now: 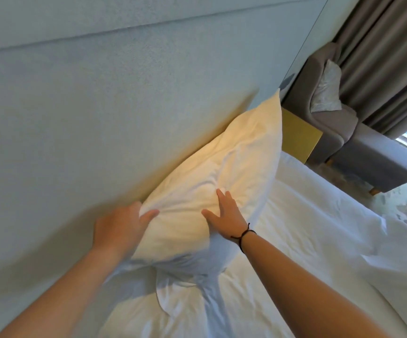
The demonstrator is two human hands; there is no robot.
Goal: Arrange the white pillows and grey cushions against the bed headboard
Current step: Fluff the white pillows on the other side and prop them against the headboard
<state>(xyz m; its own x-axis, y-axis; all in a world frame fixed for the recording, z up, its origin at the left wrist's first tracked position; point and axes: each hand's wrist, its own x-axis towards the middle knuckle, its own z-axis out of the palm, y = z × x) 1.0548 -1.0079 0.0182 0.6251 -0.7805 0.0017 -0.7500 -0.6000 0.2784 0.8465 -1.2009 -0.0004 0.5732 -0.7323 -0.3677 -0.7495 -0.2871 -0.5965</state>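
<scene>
A white pillow [236,157] leans upright against the pale padded headboard [100,106], lit warm yellow along its upper part. My left hand [119,225] grips the pillow's near top edge, thumb in front and fingers hidden behind it. My right hand [224,215] presses flat on the pillow's front face with straight, spread fingers; a black cord sits on that wrist. A second white pillow [178,289] lies below it near the headboard, partly under my arms. No grey cushions lie on the bed.
White bed linen [319,240] covers the mattress to the right. Beyond the bed stand a yellow bedside table [297,137], a grey armchair [358,147] with a pale patterned cushion [327,89], grey curtains [388,57] and a window.
</scene>
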